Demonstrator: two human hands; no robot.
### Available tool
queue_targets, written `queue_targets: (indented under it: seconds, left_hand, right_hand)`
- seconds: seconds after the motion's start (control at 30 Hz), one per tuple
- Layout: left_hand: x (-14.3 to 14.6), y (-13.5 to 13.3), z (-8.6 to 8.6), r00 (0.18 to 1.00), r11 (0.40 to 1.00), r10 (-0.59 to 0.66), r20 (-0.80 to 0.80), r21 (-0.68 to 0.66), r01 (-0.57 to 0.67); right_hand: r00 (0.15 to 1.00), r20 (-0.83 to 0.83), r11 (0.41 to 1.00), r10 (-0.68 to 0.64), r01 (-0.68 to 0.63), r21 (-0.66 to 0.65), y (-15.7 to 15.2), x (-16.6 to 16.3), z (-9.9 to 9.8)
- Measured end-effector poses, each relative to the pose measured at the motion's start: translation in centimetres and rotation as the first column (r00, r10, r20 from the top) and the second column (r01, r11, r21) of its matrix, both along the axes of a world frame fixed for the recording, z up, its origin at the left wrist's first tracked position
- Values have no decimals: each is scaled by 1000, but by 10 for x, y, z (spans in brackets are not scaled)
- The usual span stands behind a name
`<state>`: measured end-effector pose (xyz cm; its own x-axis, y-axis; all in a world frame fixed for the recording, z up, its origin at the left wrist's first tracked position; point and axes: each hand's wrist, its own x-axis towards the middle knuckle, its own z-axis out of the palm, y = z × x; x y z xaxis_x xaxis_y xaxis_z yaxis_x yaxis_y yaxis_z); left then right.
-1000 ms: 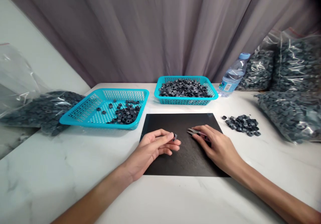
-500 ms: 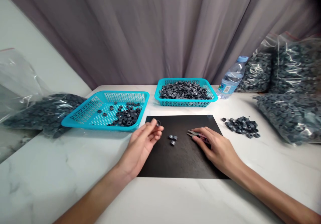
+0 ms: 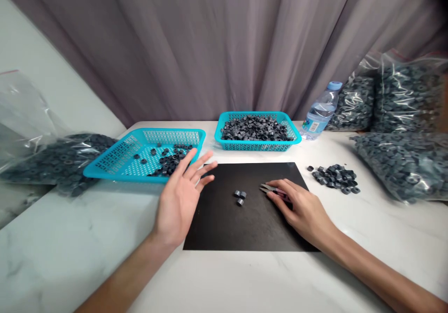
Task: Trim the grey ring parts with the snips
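Observation:
My left hand (image 3: 182, 196) is open with its fingers spread, in front of the near right corner of the left turquoise basket (image 3: 119, 178). No part shows between its fingers. Several dark grey ring-shaped parts (image 3: 171, 163) lie in that basket. My right hand (image 3: 297, 205) rests on the black mat (image 3: 245, 231), closed around a pair of thread snips (image 3: 273, 189) whose blades point left. Between the hands, three small grey cylindrical parts (image 3: 240, 195) sit close together on the mat.
Behind the mat stands a second turquoise basket (image 3: 259, 146), heaped with grey parts. A loose pile of parts (image 3: 336, 177) lies right of the mat. Filled clear bags (image 3: 409, 163) crowd the right, another bag (image 3: 84, 159) the left. A water bottle (image 3: 320, 112) stands at the back.
My left hand has moved left toward the basket and opened; the small ring part it pinched is no longer in its fingers. My right hand keeps its place with the snips.

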<state>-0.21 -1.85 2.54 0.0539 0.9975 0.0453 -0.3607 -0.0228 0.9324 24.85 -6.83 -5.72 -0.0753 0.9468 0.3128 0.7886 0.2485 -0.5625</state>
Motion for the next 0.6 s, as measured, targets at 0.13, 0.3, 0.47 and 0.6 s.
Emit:
queue_targets:
  seconds: [0.13, 0.3, 0.47, 0.6]
  left_hand:
    - [0, -2, -22, 743, 920, 31, -668, 311, 240]
    - [-1, -6, -38, 383, 718, 256, -887, 440, 539]
    - [3, -6, -44, 347, 701, 253, -903, 419, 577]
    - [3, -7, -44, 441, 734, 176, -880, 416, 537]
  right_hand:
    - [1000, -2, 1000, 3, -3, -4, 0, 0, 1]
    - [1000, -9, 1000, 9, -9, 1, 0, -1, 3]
    - [1000, -2, 1000, 5, -5, -3, 1, -2, 4]
    - [1000, -1, 1000, 9, -9, 2, 1, -2, 4]
